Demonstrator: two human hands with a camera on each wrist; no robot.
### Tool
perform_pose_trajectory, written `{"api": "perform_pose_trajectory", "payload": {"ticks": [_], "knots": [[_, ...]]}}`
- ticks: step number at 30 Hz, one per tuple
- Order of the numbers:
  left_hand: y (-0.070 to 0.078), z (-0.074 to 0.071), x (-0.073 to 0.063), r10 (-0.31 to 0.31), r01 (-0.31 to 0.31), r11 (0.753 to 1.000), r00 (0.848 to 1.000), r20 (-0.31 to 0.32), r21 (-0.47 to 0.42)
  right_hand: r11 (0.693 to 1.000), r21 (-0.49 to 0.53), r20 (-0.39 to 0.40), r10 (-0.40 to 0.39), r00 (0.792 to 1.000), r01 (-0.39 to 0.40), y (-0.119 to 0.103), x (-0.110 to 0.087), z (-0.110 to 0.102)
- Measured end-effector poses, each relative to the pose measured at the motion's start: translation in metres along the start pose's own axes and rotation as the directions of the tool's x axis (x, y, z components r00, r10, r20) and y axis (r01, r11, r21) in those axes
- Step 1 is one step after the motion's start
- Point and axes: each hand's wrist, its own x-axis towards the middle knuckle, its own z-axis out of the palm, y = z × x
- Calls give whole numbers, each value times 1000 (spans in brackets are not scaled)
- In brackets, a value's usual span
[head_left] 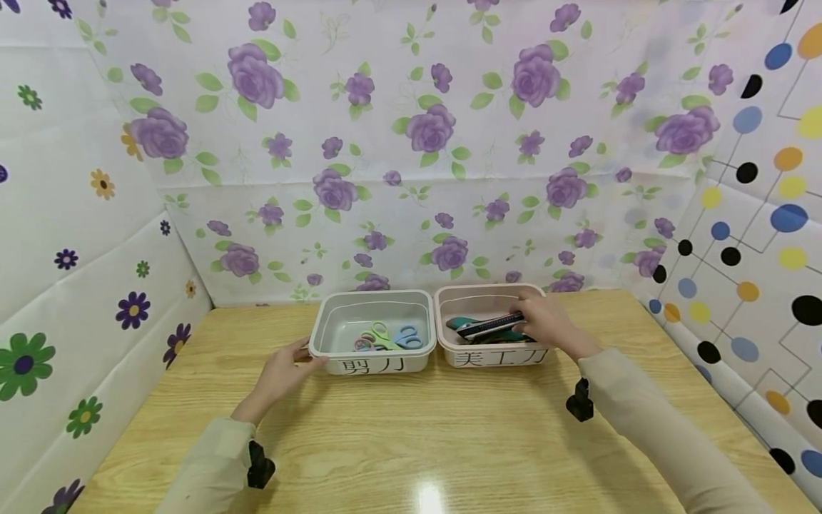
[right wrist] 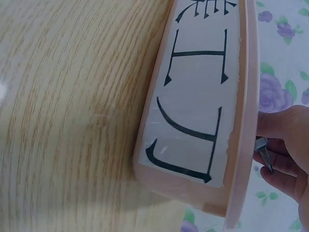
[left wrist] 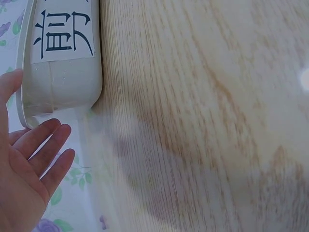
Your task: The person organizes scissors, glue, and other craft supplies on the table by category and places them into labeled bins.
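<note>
My left hand (head_left: 280, 376) is at the left front corner of the pale grey bin (head_left: 377, 298), its thumb at the rim and its fingers loosely extended beside the end wall in the left wrist view. Several scissors (head_left: 385, 337) with green, blue and pink handles lie in that bin. Over the pink bin (head_left: 491, 289), my right hand (head_left: 542, 320) holds a dark utility knife (head_left: 493, 326). Beneath it, in the bin, lie several teal-handled cutters (head_left: 461, 323). A metal tip (right wrist: 263, 153) shows at the fingers in the right wrist view, beyond the pink rim.
Both bins stand side by side on a wooden table (head_left: 411, 428), near its back edge. Black Chinese characters mark their front labels (head_left: 374, 365). A flowered cloth (head_left: 411, 171) hangs behind, with patterned cloths at both sides.
</note>
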Motion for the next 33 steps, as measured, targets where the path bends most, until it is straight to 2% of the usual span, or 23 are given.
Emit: {"api": "perform_pose_trajectory", "payload": {"ticks": [9,14,19,26,33], "knots": [[-2,1,1,5,-5,1000,1000,-3,13,988,155,-12,10,1000,-8,5,-2,4],[-2,1,1,6,-6,1000,1000,0,6,966,257,-36,10,999,0,8,-1,0],[-1,0,0,7,-7,1000,1000,5,13,944,327,-23,51,998,-40,12,-7,-7],[-1,-1,1,34,-34,999,999,-6,39,935,351,-62,70,996,-44,20,-17,-12],[0,0,0,95,-87,987,994,-59,132,931,365,-86,41,995,-7,24,-26,-16]]}}
